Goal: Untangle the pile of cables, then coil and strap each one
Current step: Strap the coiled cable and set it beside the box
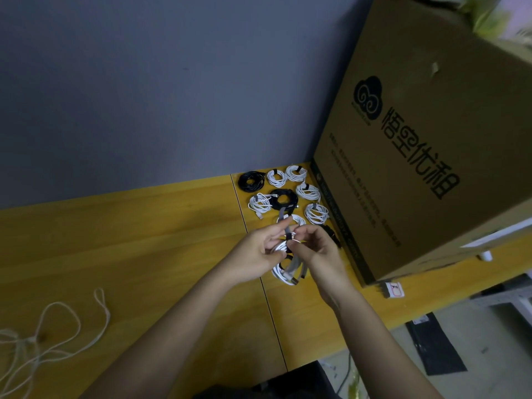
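Note:
Both my hands hold a coiled white cable [283,270] above the wooden table [144,240]. My left hand [259,251] grips the coil's upper part, its fingers curled round the loops. My right hand [313,249] pinches a grey strap [285,223] that stands up from the coil between the two hands. The coil's lower loops and a connector hang below my hands. Behind them lie several strapped coils: white ones [315,213] and black ones [251,181]. A loose, tangled white cable [43,338] sprawls at the table's near left.
A large cardboard box [417,154] stands on the table right of the coils. A grey wall [144,82] backs the table. A small white tag [395,290] lies near the table's right edge. Floor and a dark mat [434,344] show below right.

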